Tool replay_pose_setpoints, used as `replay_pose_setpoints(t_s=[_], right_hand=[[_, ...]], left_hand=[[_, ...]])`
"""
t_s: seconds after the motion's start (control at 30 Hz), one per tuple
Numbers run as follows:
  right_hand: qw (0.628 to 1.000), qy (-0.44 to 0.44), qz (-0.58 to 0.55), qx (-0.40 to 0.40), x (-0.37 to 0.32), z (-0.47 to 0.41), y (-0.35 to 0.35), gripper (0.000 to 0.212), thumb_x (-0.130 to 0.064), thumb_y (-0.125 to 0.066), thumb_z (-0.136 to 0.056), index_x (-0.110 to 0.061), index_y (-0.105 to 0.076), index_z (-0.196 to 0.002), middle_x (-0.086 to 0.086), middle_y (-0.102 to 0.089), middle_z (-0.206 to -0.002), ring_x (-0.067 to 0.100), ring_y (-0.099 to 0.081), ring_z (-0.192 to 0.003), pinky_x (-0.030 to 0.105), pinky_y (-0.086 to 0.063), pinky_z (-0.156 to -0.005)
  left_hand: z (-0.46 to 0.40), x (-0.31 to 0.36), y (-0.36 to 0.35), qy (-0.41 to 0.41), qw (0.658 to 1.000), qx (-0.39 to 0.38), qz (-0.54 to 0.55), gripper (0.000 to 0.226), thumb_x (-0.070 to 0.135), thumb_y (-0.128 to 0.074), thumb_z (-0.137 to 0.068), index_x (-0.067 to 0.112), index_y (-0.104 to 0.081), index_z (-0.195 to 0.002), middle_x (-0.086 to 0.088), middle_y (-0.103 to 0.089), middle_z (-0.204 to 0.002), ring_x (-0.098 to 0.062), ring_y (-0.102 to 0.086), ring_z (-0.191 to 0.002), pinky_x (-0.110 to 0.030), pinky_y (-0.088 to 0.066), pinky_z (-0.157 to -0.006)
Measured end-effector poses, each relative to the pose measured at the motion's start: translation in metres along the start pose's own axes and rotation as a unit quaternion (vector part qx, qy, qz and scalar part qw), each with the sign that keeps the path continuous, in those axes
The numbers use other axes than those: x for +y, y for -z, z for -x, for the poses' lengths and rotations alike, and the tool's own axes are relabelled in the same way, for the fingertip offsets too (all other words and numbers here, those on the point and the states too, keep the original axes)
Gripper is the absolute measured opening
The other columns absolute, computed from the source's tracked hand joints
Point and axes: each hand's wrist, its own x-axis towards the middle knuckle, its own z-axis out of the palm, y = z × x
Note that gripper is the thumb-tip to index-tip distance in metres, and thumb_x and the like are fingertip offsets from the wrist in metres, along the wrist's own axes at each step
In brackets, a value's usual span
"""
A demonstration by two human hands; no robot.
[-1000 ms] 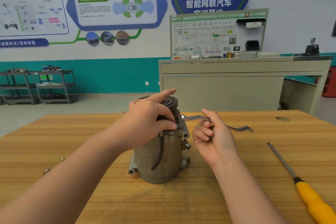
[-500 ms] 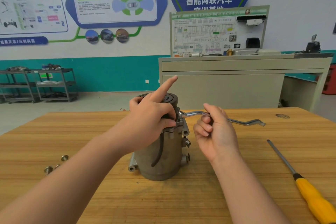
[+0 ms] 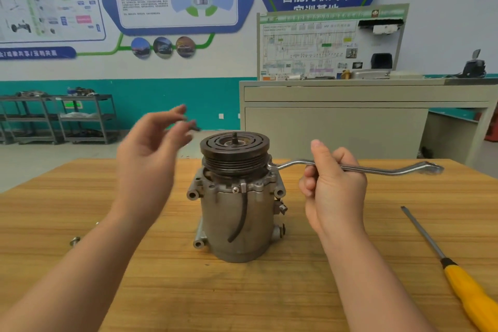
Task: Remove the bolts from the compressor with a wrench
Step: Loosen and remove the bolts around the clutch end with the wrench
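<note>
Compressor (image 3: 234, 205) stands upright at centre frame on the wooden table (image 3: 296, 291), black pulley on top; black hose hangs down its front. Wrench (image 3: 377, 170) runs level from the compressor's upper right edge out toward the right of the frame; its near end sits against the housing just under the pulley, exact bolt seating not resolvable. Right hand (image 3: 334, 188) is right of the compressor; its fingers (image 3: 307, 183) are curled round the wrench shaft, thumb pointing up. Left hand (image 3: 151, 153) is in the air left of and above the compressor, clear of it; blurred; fingers spread and loosely extended; a small dark thing shows at the fingertips, can't tell whether it is held or what it is. Loose bolt (image 3: 75, 240) lies on the table at the left edge, beside the left forearm. Screwdriver (image 3: 455, 269) with yellow handle lies diagonally at lower right of the frame, tip pointing up-left, well apart from the compressor.
</note>
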Motion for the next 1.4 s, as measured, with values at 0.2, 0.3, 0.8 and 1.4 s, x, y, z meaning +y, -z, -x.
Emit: replay_pose_setpoints(t_s=[0.2,0.3,0.8,1.4], right_hand=[[0.992,-0.124,-0.027,-0.014,0.012,0.001,-0.003,0.053,-0.009,-0.061,-0.093,-0.023,-0.046,-0.044,0.000,-0.047,-0.045,0.007,-0.039,-0.035,0.017,-0.029,-0.034],[0.986,-0.157,-0.057,-0.015,0.015,0.000,-0.002,0.041,-0.009,-0.060,-0.093,-0.020,-0.048,-0.056,-0.001,-0.047,-0.047,0.006,-0.039,-0.036,0.016,-0.029,-0.034],[0.965,-0.194,-0.168,0.050,0.019,-0.010,0.001,0.025,-0.012,-0.060,-0.094,-0.016,-0.045,-0.074,-0.004,-0.046,-0.050,0.004,-0.039,-0.036,0.015,-0.029,-0.033],[0.873,0.362,0.327,0.014,0.010,0.024,-0.014,0.044,-0.025,-0.058,-0.090,-0.027,-0.027,-0.058,-0.005,-0.036,-0.043,0.005,-0.044,-0.044,0.010,-0.030,-0.045]], left_hand=[[0.010,-0.078,0.090,0.230,0.868,-0.082,-0.432,0.019,0.019,-0.060,-0.095,0.014,-0.071,-0.110,0.001,-0.067,-0.090,-0.016,-0.056,-0.076,-0.035,-0.049,-0.073],[0.020,-0.098,0.113,0.263,0.824,-0.113,-0.488,0.017,0.019,-0.061,-0.095,0.016,-0.074,-0.106,0.003,-0.064,-0.084,-0.019,-0.056,-0.077,-0.031,-0.046,-0.069],[0.052,-0.034,0.037,0.223,0.941,-0.113,-0.230,0.107,0.072,-0.056,-0.064,0.027,-0.021,-0.153,-0.002,-0.040,-0.148,-0.013,-0.044,-0.126,-0.038,-0.043,-0.104],[0.077,-0.019,-0.097,0.180,0.936,0.126,-0.276,0.125,0.063,-0.069,-0.061,-0.004,-0.014,-0.150,-0.022,-0.027,-0.149,-0.034,-0.018,-0.135,-0.046,-0.017,-0.114]])
